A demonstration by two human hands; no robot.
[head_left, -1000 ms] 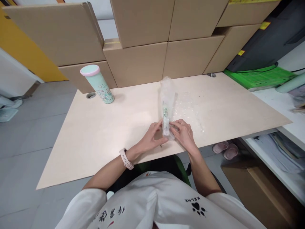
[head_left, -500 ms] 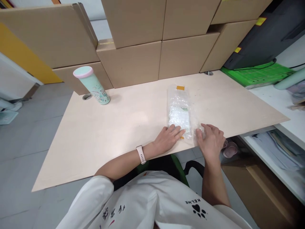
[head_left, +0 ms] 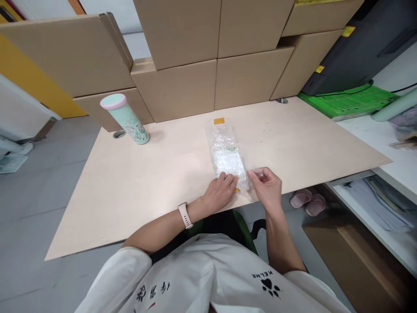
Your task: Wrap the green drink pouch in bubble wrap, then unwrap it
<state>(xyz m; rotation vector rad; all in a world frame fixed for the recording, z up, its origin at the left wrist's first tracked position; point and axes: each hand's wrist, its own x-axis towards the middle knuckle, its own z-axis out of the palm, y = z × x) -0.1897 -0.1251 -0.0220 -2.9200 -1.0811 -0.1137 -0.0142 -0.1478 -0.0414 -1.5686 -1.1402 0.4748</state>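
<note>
A long clear plastic bag (head_left: 226, 152) with a white and green item inside lies flat on the pale wooden table (head_left: 156, 174), an orange tape tab (head_left: 219, 121) at its far end. My left hand (head_left: 220, 193), a pale watch on the wrist, rests with curled fingers on the bag's near left corner. My right hand (head_left: 265, 187) pinches a bit of clear plastic at the bag's near right corner.
A mint tumbler with a pink lid (head_left: 125, 118) stands at the table's far left. Cardboard boxes (head_left: 182, 52) are stacked along the back. A green mat (head_left: 348, 103) and a dark machine (head_left: 355, 52) sit at the right. Pink slippers (head_left: 306, 202) lie on the floor.
The bag stood upright between both hands a second ago; it now lies flat. My right hand has gone from pressing flat to pinching the near right corner.
</note>
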